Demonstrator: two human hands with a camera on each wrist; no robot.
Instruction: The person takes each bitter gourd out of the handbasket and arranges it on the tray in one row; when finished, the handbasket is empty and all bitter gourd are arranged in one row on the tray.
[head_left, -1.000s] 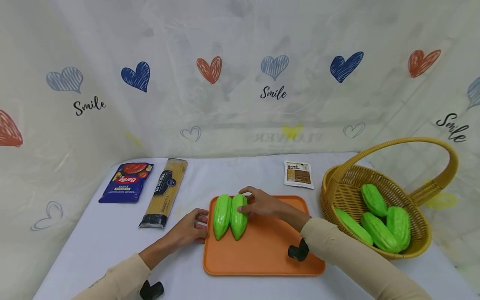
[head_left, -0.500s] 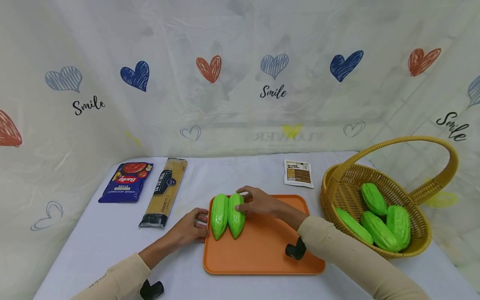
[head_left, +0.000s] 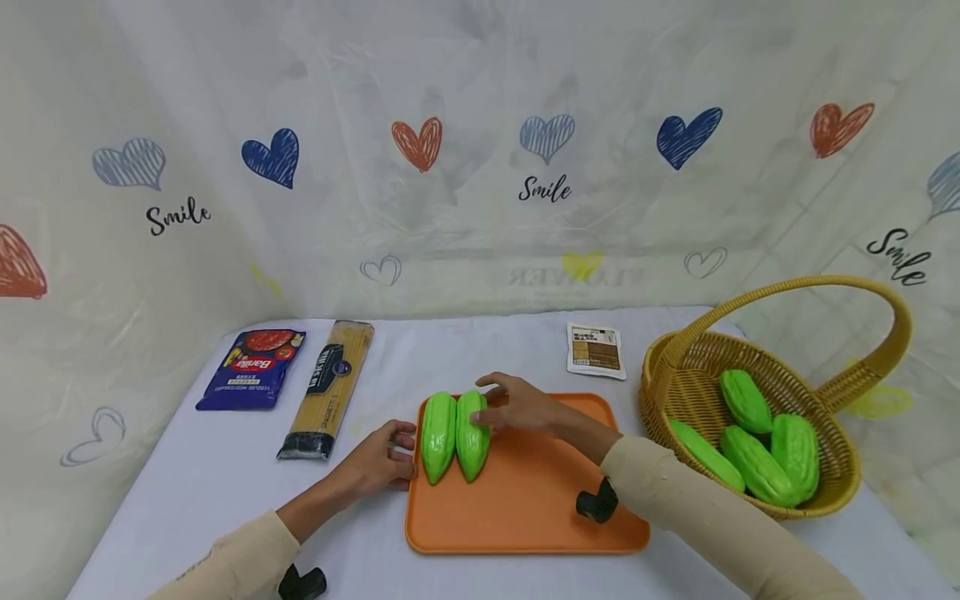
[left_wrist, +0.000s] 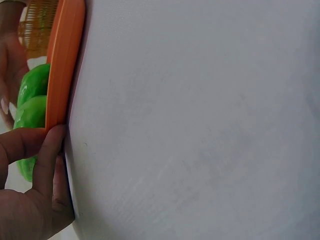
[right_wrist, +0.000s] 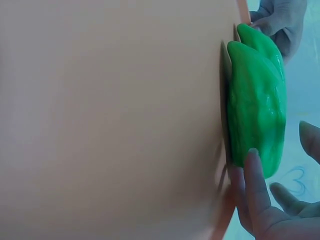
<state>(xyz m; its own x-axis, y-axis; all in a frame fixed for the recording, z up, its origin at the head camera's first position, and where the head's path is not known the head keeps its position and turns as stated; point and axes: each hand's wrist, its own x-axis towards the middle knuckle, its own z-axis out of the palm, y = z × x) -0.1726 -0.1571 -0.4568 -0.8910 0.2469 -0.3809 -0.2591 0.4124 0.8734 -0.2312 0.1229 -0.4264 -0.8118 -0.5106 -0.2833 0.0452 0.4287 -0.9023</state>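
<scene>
Beige-sleeved, the left hand (head_left: 377, 458) touches the left edge of the orange tray (head_left: 528, 518), a pinch being impossible to confirm; just inside lie the left green gourd (head_left: 438, 437) and right green gourd (head_left: 471, 447), side by side. The right hand (head_left: 519, 406) touches the latter with spread fingers, not closed round it; farther right, the wicker basket (head_left: 692, 404) holds four more gourds (head_left: 797, 458). The step in hand appears to be lining up the pair, and the next move would call for withdrawing those fingers without rolling either.

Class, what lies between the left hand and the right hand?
Two green vegetables, side by side on the orange tray; the head view shows this.
</scene>
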